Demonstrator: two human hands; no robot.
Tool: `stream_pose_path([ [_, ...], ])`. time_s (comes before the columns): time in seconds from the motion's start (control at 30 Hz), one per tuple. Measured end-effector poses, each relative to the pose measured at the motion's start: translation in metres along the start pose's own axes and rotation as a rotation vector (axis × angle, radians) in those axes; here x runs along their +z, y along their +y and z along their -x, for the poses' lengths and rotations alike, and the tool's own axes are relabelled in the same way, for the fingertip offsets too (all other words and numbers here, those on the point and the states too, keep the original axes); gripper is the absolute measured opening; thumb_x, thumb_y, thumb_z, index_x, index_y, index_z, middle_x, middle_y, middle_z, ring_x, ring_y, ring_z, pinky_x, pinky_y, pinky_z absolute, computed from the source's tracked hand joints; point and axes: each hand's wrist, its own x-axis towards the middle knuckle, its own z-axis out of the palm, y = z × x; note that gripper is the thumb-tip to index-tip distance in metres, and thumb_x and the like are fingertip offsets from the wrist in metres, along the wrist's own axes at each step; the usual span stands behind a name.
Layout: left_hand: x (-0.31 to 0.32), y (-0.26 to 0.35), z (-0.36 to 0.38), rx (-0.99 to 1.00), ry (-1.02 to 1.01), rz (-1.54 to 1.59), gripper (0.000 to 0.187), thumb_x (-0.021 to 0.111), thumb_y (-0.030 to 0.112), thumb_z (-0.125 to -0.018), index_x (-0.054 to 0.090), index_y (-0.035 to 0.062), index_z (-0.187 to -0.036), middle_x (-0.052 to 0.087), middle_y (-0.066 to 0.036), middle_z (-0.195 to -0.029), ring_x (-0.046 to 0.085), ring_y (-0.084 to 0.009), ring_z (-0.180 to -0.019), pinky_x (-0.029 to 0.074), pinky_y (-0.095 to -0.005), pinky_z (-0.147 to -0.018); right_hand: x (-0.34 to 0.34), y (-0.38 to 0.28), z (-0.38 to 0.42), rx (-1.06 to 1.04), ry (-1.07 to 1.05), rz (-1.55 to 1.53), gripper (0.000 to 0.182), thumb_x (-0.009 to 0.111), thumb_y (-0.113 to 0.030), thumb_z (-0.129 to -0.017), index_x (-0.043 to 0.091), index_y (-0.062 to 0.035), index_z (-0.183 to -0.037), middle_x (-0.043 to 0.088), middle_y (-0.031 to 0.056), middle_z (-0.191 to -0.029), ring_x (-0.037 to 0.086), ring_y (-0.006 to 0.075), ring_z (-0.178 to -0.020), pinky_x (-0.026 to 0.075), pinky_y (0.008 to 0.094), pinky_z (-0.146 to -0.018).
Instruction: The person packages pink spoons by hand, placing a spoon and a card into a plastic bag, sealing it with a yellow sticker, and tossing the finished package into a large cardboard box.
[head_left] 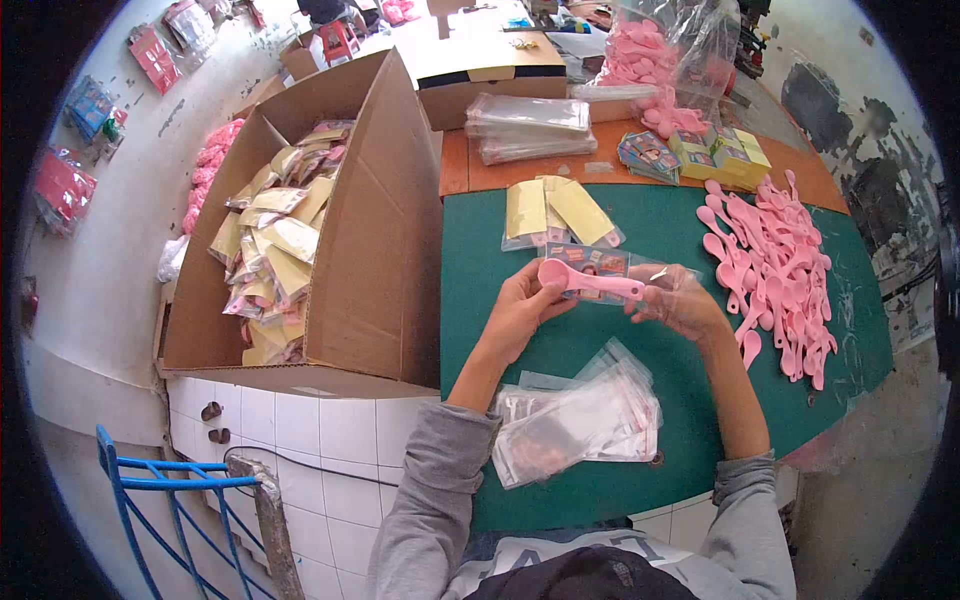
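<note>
My left hand (522,305) grips a pink plastic spoon (585,279) by its bowl end. My right hand (678,300) holds a clear plastic bag (672,285) around the spoon's handle tip. Both hands hover over the green table (560,360). Under the spoon lies a printed card (590,260). A stack of clear empty bags (580,420) lies near my chest. Two finished yellow-backed packs (555,212) lie just beyond the hands.
A heap of loose pink spoons (775,270) covers the table's right side. A large open cardboard box (300,230) with several packed yellow packs stands at the left. Card stacks (720,155), bag piles (530,125) and a sack of pink spoons (655,60) sit at the back.
</note>
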Motion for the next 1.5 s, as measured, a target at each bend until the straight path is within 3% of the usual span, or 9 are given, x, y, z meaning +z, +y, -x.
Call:
stream_pose_path([
  [0.1,0.003,-0.008,-0.001,0.152,0.015,-0.034,0.040,0.054,0.019,-0.092,0.040,0.0010,-0.125,0.057,-0.008,-0.106,0.058,-0.0171,-0.096,0.051,-0.0300,-0.083,0.015,-0.005,0.002,-0.055,0.141,0.182,0.036,0.068,-0.014,-0.079,0.058,0.0080,-0.106,0.064,0.0136,-0.094,0.062,0.0164,-0.082,0.053,0.0271,-0.070],
  [0.2,0.004,-0.026,-0.003,0.567,0.486,-0.762,0.050,0.049,0.025,-0.094,0.026,0.0022,-0.133,0.057,-0.011,-0.105,0.059,-0.0195,-0.095,0.051,-0.0320,-0.082,0.037,-0.017,0.015,-0.299,0.407,0.654,0.024,0.065,-0.009,-0.079,0.064,0.0029,-0.100,0.066,0.0139,-0.092,0.064,0.0172,-0.080,0.053,0.0278,-0.071],
  [0.33,0.019,-0.008,0.036,0.090,0.105,-0.265,0.061,0.040,0.031,-0.097,0.003,0.0089,-0.139,0.057,-0.016,-0.104,0.061,-0.0237,-0.091,0.052,-0.0351,-0.078,0.063,0.004,0.035,-0.724,0.672,1.217,0.022,0.064,-0.007,-0.077,0.065,-0.0042,-0.099,0.066,0.0139,-0.094,0.066,0.0232,-0.082,0.052,0.0315,-0.072],
  [0.4,0.028,-0.005,0.058,-0.212,-0.030,-0.038,0.064,0.036,0.031,-0.098,-0.009,0.0133,-0.140,0.058,-0.019,-0.103,0.062,-0.0255,-0.090,0.053,-0.0370,-0.077,0.067,0.024,0.035,-0.650,0.523,1.241,0.022,0.065,-0.008,-0.077,0.064,-0.0039,-0.099,0.064,0.0153,-0.096,0.065,0.0266,-0.084,0.052,0.0325,-0.072],
  [0.53,0.021,-0.009,0.074,-0.244,-0.054,-0.162,0.074,0.042,0.015,-0.095,-0.018,0.0182,-0.139,0.059,-0.022,-0.104,0.063,-0.0274,-0.092,0.055,-0.0357,-0.077,0.079,0.026,0.039,-0.503,0.259,1.372,0.028,0.067,-0.013,-0.074,0.062,-0.0060,-0.101,0.058,0.0138,-0.108,0.059,0.0275,-0.094,0.048,0.0363,-0.078],
  [0.87,0.004,-0.012,0.084,-0.231,-0.163,-0.314,0.069,0.042,0.003,-0.093,-0.004,0.0145,-0.143,0.059,-0.023,-0.105,0.062,-0.0242,-0.092,0.054,-0.0362,-0.080,0.087,0.036,0.038,-0.519,0.026,1.219,0.021,0.071,-0.017,-0.069,0.059,-0.0067,-0.084,0.053,0.0109,-0.094,0.051,0.0274,-0.092,0.042,0.0384,-0.079],
  [1.17,0.001,-0.015,0.079,-0.235,-0.192,-0.058,0.070,0.045,0.003,-0.092,0.001,0.0171,-0.145,0.061,-0.017,-0.093,0.062,-0.0208,-0.089,0.054,-0.0317,-0.075,0.101,0.045,0.037,-0.734,0.016,1.529,0.020,0.069,-0.014,-0.065,0.054,-0.0059,-0.075,0.052,0.0085,-0.086,0.051,0.0244,-0.086,0.039,0.0361,-0.071],
  [1.37,0.009,-0.009,0.076,-0.148,-0.014,-0.326,0.058,0.045,0.005,-0.093,0.018,0.0178,-0.143,0.063,-0.012,-0.094,0.063,-0.0181,-0.089,0.053,-0.0282,-0.072,0.083,0.013,0.043,-0.558,-0.397,1.101,0.016,0.065,-0.016,-0.074,0.055,-0.0050,-0.081,0.052,0.0081,-0.079,0.052,0.0233,-0.083,0.041,0.0368,-0.078],
  [1.5,0.006,-0.012,0.077,-0.136,-0.075,-0.223,0.038,0.044,0.007,-0.094,0.039,0.0081,-0.131,0.063,-0.012,-0.100,0.063,-0.0190,-0.093,0.051,-0.0284,-0.077,-0.031,-0.048,0.051,-0.293,-0.331,0.556,0.014,0.060,-0.013,-0.083,0.055,-0.0033,-0.092,0.052,0.0015,-0.084,0.051,0.0126,-0.079,0.043,0.0271,-0.071],
])
